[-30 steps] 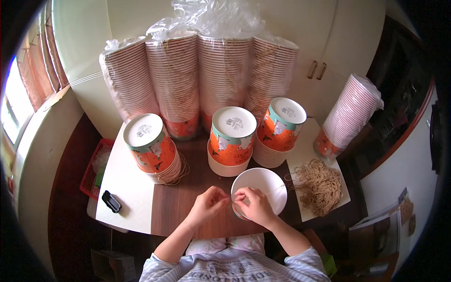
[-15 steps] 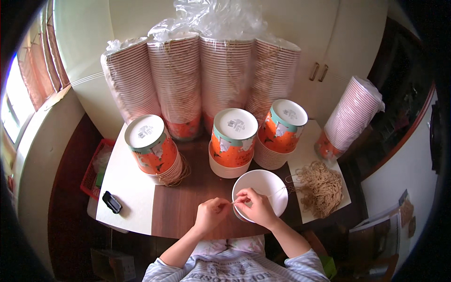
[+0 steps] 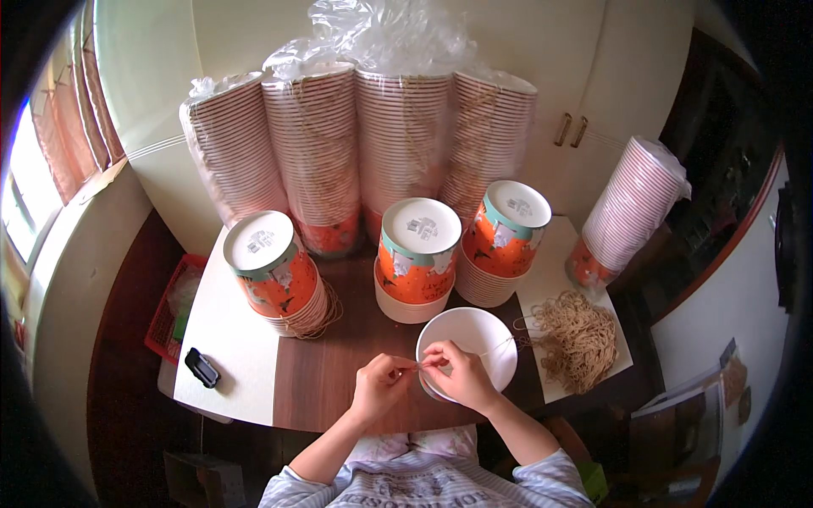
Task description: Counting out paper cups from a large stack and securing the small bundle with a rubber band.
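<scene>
A white-lined paper bucket [image 3: 498, 360] stands mouth up at the table's front edge. At its near left rim, my left hand [image 3: 381, 388] and my right hand [image 3: 457, 377] meet fingertip to fingertip. Both are closed in a pinch on a thin tan cord, mostly hidden by the fingers. A length of the cord [image 3: 500, 346] crosses the bucket's mouth toward a tangled heap of tan cord [image 3: 579, 343] on the right. The right hand is over the bucket's opening; the left is just outside it.
Inverted orange paper bucket stacks stand at left [image 3: 269, 279], middle [image 3: 417, 275] and right [image 3: 506, 241]. Tall plastic-wrapped bucket stacks [image 3: 318, 152] line the back; another wrapped stack [image 3: 631, 207] leans far right. A small black case [image 3: 201, 367] lies at left.
The view has shifted very slightly. Both hands keep their pinch at the bucket's rim with hardly any movement.
</scene>
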